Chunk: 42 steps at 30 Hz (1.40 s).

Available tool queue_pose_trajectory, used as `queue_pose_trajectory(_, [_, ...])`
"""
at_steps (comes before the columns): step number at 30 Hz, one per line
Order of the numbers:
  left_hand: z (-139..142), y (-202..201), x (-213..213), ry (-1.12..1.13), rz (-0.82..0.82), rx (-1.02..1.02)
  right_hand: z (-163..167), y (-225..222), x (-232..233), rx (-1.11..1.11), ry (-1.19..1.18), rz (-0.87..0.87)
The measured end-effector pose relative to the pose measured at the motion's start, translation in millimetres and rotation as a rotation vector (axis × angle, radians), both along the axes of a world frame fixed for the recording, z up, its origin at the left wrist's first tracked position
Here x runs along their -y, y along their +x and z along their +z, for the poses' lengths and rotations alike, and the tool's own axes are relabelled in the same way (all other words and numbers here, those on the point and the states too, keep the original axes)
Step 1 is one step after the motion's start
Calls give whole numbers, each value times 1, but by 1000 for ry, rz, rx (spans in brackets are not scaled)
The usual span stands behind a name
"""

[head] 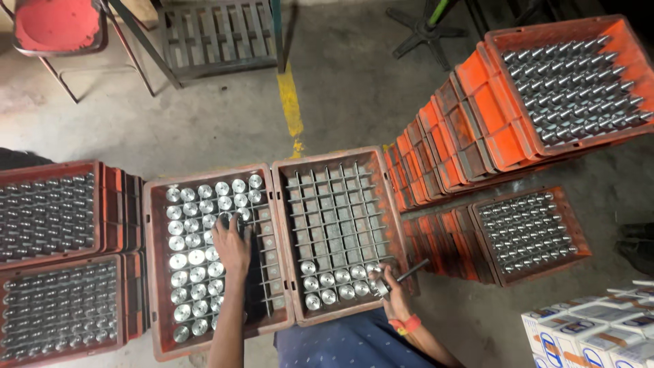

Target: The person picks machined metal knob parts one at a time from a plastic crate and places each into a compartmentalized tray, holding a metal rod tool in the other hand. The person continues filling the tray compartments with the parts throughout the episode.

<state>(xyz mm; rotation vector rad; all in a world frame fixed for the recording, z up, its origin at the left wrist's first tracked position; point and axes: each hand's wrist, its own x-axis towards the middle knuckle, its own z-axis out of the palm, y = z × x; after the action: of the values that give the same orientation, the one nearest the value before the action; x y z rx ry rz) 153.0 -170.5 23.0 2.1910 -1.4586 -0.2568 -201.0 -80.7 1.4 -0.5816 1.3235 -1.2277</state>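
Note:
Two orange-brown plastic crates with metal grid dividers lie side by side on the floor in front of me. The left crate (155, 259) is mostly filled with shiny round metal parts (194, 235). My left hand (231, 244) rests on them, fingers closed around one part near the crate's middle. The right crate (395, 204) holds parts only in its near rows (334, 283). My right hand (390, 283), with a red wristband, sits at that crate's near right corner, gripping a metal part and a dark marker-like stick (414, 270).
Two filled crates (48, 211) stand at the left. Stacked orange crates (477, 129) with pin-like metal parts rise at the right. White cartons (593, 327) sit at the bottom right. A red chair (58, 27) and a metal grate (218, 34) stand at the back on concrete floor.

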Motion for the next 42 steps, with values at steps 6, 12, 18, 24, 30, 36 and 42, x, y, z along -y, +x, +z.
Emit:
queue_pose_trajectory(6, [16, -1, 25, 127, 14, 186, 6, 20, -3, 53, 89, -7])
queue_pose_trajectory(12, [10, 0, 27, 111, 33, 167, 11, 31, -5, 92, 55, 77])
queue_pose_trajectory(18, [12, 13, -2, -178, 8, -105, 5, 10, -11, 111, 93, 140])
queue_pose_trajectory(24, [-15, -35, -76, -486, 304, -1577, 1, -3, -10, 67, 175, 155])
queue_pose_trajectory(30, [-50, -158, -125, 30, 187, -1223, 6, 14, 1, 168, 122, 282])
queue_pose_trajectory(36, [-18, -205, -150, 285, -71, -785, 24, 24, 11, 227, 77, 393])
queue_pose_trajectory(42, [1, -209, -144, 292, -108, -765, 27, 20, 14, 191, 57, 419])
